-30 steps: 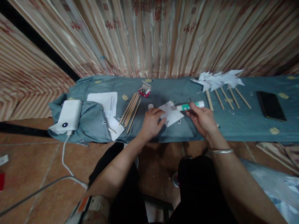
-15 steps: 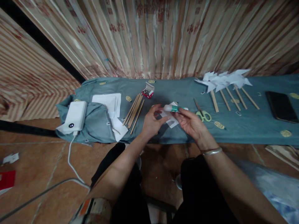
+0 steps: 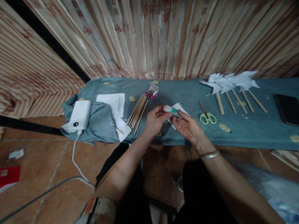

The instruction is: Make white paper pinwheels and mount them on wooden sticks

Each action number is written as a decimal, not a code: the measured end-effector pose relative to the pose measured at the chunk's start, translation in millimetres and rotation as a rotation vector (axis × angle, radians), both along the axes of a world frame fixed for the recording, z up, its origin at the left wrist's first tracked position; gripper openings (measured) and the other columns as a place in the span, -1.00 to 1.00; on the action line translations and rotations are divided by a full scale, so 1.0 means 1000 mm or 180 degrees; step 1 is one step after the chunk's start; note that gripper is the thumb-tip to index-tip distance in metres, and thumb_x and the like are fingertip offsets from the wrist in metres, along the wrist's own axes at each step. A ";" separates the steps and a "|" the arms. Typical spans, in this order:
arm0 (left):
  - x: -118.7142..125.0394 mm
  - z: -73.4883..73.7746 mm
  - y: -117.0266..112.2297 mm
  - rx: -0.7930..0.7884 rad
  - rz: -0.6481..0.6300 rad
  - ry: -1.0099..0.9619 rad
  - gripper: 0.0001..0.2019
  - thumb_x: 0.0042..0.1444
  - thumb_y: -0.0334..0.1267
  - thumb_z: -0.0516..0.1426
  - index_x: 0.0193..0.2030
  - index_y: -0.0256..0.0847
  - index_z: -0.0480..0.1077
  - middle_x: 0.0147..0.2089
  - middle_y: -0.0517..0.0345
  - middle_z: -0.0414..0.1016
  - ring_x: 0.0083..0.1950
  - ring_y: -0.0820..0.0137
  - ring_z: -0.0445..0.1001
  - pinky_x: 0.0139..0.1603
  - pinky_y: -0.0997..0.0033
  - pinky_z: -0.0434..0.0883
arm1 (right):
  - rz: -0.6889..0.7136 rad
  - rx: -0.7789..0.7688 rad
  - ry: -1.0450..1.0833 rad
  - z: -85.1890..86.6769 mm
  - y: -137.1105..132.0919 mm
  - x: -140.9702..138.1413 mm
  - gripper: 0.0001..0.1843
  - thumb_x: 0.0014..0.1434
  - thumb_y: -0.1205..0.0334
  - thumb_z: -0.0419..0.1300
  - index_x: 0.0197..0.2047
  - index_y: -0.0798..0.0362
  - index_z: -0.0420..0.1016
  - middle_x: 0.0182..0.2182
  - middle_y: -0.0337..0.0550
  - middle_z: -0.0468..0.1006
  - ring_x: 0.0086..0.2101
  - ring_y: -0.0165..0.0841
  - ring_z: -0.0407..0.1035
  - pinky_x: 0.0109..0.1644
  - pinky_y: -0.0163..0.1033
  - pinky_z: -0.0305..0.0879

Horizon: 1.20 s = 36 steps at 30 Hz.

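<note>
Between my two hands is a glue stick (image 3: 174, 111) with a whitish cap end and a green label. My left hand (image 3: 156, 120) pinches its capped end between thumb and fingers. The label end rests in the closed fingers of my right hand (image 3: 188, 127), which wears a silver bangle at the wrist. Just beneath them a cut piece of white paper (image 3: 183, 108) lies on the cloth, partly hidden by the hands. Scissors with light green handles (image 3: 207, 118) lie to the right of my right hand.
Thin wooden sticks (image 3: 138, 112) and an open red box of small metal pins (image 3: 152, 92) lie left of my hands. Further left are paper sheets (image 3: 120, 104) and a white power bank (image 3: 79, 115). Paper pinwheels (image 3: 230, 81) and a dark phone (image 3: 287, 109) lie right.
My left hand has closed in on the glue stick's capped end, where its fingers were apart before. The whole view has shifted slightly.
</note>
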<state>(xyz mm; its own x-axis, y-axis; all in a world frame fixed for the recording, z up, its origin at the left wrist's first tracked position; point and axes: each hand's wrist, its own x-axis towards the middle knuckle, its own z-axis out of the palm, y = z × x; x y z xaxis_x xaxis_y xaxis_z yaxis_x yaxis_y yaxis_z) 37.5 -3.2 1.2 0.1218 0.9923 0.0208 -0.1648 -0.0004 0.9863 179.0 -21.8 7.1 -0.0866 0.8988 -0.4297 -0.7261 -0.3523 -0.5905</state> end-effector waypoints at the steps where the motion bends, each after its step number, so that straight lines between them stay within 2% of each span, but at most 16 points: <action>1: -0.004 0.000 0.002 0.0156 0.0062 0.0249 -0.63 -0.09 -0.20 0.32 -0.13 -0.25 0.42 -0.15 0.07 0.55 -0.14 0.35 0.53 -0.03 0.26 0.46 | -0.0031 -0.0024 -0.0041 0.000 0.001 0.002 -0.94 0.05 0.37 0.32 -0.36 0.06 0.53 -0.44 -0.22 0.66 -0.46 -0.49 0.55 -0.34 -0.53 0.54; 4: -0.017 -0.001 0.009 0.0760 0.0471 0.1277 -0.50 -0.13 -0.26 0.35 -0.01 -0.23 0.37 0.01 -0.02 0.49 0.00 0.25 0.48 0.05 0.17 0.42 | -0.0167 -0.0089 -0.0157 0.000 0.003 0.009 -0.96 0.09 0.35 0.29 -0.37 0.04 0.53 -0.43 -0.21 0.65 -0.43 -0.46 0.56 -0.35 -0.48 0.55; 6: -0.026 -0.006 0.015 0.0968 0.0711 0.1896 -0.43 -0.13 -0.29 0.34 0.07 -0.22 0.32 0.12 -0.08 0.42 0.10 0.18 0.43 0.10 0.09 0.38 | -0.0254 -0.0075 -0.0189 0.001 0.005 0.014 -0.95 0.07 0.34 0.31 -0.36 0.03 0.53 -0.43 -0.22 0.65 -0.42 -0.46 0.56 -0.35 -0.48 0.55; 8: -0.032 -0.012 0.020 0.0968 0.0715 0.2349 -0.40 -0.13 -0.31 0.34 0.10 -0.26 0.30 0.14 -0.13 0.40 0.13 0.12 0.40 0.13 0.04 0.36 | -0.0283 -0.0020 -0.0204 0.000 0.005 0.017 -0.92 0.04 0.33 0.34 -0.34 0.04 0.53 -0.43 -0.23 0.65 -0.41 -0.47 0.55 -0.33 -0.49 0.55; 10: -0.035 -0.018 0.023 0.0959 0.0560 0.2594 -0.46 -0.10 -0.33 0.31 0.07 -0.27 0.34 0.09 -0.12 0.44 0.13 0.11 0.41 0.15 0.03 0.35 | -0.0254 0.0022 -0.0214 0.000 0.005 0.017 -0.91 0.03 0.32 0.35 -0.34 0.04 0.53 -0.42 -0.23 0.65 -0.40 -0.47 0.55 -0.32 -0.50 0.54; 15: -0.029 -0.025 0.028 0.0847 0.0423 0.2559 -0.60 -0.02 -0.39 0.25 0.01 -0.36 0.41 0.00 -0.13 0.53 0.04 0.17 0.46 0.13 0.11 0.37 | -0.0214 -0.0010 -0.0240 -0.001 0.004 0.016 -0.95 0.06 0.33 0.33 -0.37 0.07 0.53 -0.45 -0.23 0.64 -0.41 -0.49 0.56 -0.32 -0.53 0.51; 22: -0.022 -0.027 0.035 0.0872 0.0352 0.2377 -0.72 0.04 -0.42 0.19 -0.06 -0.30 0.46 -0.06 -0.05 0.56 -0.07 0.25 0.51 0.08 0.16 0.41 | -0.0386 0.0250 -0.0526 -0.002 0.003 0.027 -0.87 -0.02 0.33 0.40 -0.44 0.05 0.51 -0.46 -0.25 0.63 -0.40 -0.48 0.56 -0.23 -0.50 0.53; 27: -0.020 -0.019 0.034 0.0821 0.0368 0.2080 -0.78 0.05 -0.37 0.19 -0.12 -0.28 0.47 -0.12 -0.01 0.56 -0.11 0.28 0.51 0.01 0.22 0.44 | -0.0698 0.0230 -0.0732 0.002 0.002 0.039 -0.85 -0.07 0.40 0.41 -0.49 0.05 0.51 -0.50 -0.30 0.61 -0.46 -0.52 0.52 -0.29 -0.50 0.53; 30: -0.015 -0.011 0.028 0.0865 0.0332 0.1898 -0.78 0.06 -0.35 0.18 -0.12 -0.25 0.46 -0.12 0.02 0.52 -0.11 0.32 0.50 -0.03 0.27 0.46 | -0.0872 0.0418 -0.1062 0.004 0.002 0.046 -0.82 -0.16 0.44 0.43 -0.48 0.07 0.54 -0.50 -0.29 0.60 -0.48 -0.51 0.50 -0.30 -0.47 0.52; 33: -0.007 -0.007 0.014 0.0967 -0.0040 0.1935 -0.78 0.09 -0.35 0.15 -0.09 -0.24 0.45 -0.10 0.04 0.49 -0.15 0.36 0.49 -0.09 0.33 0.47 | -0.1004 0.0732 -0.1556 0.003 0.003 0.051 -0.78 -0.23 0.45 0.45 -0.49 0.04 0.54 -0.52 -0.33 0.59 -0.48 -0.48 0.48 -0.29 -0.37 0.53; 36: 0.001 -0.007 -0.005 0.1238 -0.0488 0.2280 -0.77 0.14 -0.32 0.12 -0.06 -0.25 0.42 -0.07 0.00 0.48 -0.15 0.34 0.49 -0.05 0.31 0.46 | -0.1045 0.0888 -0.1923 0.000 0.005 0.055 -0.77 -0.26 0.42 0.46 -0.51 0.02 0.53 -0.55 -0.37 0.57 -0.51 -0.49 0.44 -0.31 -0.33 0.49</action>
